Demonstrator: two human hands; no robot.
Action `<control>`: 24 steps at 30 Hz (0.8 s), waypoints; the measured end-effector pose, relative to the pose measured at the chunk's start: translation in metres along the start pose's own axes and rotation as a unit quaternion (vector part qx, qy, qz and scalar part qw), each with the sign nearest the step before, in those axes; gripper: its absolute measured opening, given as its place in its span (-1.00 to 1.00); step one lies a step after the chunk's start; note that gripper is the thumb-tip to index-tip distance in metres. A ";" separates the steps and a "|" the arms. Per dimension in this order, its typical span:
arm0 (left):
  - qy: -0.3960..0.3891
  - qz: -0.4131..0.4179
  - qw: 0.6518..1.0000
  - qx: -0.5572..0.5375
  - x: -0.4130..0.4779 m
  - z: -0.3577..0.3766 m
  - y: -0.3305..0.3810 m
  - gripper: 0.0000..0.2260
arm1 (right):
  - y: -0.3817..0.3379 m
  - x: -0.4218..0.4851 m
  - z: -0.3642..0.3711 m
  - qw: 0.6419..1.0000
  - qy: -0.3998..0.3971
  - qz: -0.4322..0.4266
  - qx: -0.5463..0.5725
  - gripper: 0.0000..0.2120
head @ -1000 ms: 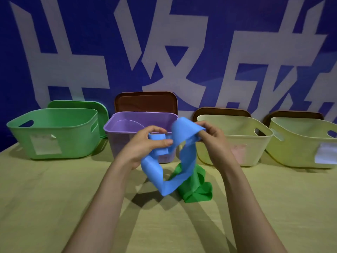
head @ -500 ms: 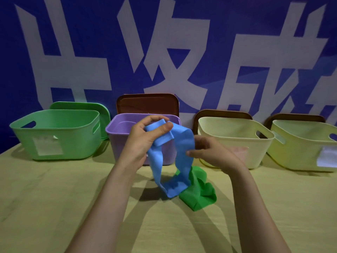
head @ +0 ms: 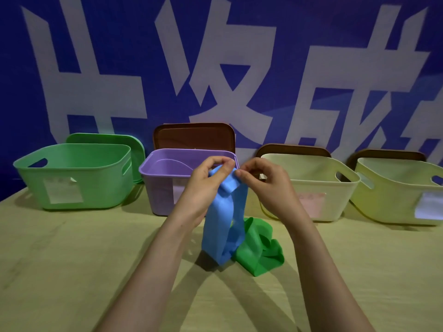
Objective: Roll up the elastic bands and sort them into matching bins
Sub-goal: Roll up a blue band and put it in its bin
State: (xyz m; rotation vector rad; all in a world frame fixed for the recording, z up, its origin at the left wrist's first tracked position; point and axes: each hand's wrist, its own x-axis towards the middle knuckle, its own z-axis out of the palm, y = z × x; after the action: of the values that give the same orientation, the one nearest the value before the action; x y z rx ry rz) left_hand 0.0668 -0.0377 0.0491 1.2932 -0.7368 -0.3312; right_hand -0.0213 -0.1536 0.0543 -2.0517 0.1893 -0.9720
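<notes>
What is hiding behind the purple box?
A brown lid stands upright behind the purple box. The box covers its lower part, so anything else down there cannot be seen.

Spans the whole foreground as a pale, wood-grained surface (head: pixel 72 271). Bears four open bins in a row along the far edge: green bin (head: pixel 100 188), purple bin (head: pixel 160 188), pale yellow bin (head: pixel 330 202), second yellow bin (head: pixel 388 200) farthest right. Holds a crumpled green band (head: pixel 261 255) nearer, in front of the purple and pale yellow bins.
</notes>
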 end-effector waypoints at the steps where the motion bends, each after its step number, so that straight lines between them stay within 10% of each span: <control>1: -0.011 -0.005 1.000 -0.004 0.000 -0.002 -0.001 -0.91 | 0.000 0.000 -0.001 1.000 0.004 0.002 -0.011 -0.93; 10: -0.051 0.060 0.985 0.152 -0.009 -0.013 0.005 -0.76 | -0.029 0.001 -0.014 0.994 -0.018 0.017 0.104 -0.84; 17: -0.107 0.046 0.992 0.041 -0.014 0.001 0.060 -0.78 | -0.091 0.021 -0.044 0.989 -0.068 -0.037 0.126 -0.92; 24: -0.126 0.032 0.991 0.042 -0.027 0.008 0.053 -0.83 | -0.119 0.042 -0.065 0.988 0.042 -0.052 0.139 -0.95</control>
State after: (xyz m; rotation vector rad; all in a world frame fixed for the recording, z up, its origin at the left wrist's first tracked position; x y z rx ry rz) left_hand 0.0331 -0.0129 0.0921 1.3173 -1.0146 -0.4198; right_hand -0.0615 -0.1371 0.1890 -1.7814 -0.0092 -1.0861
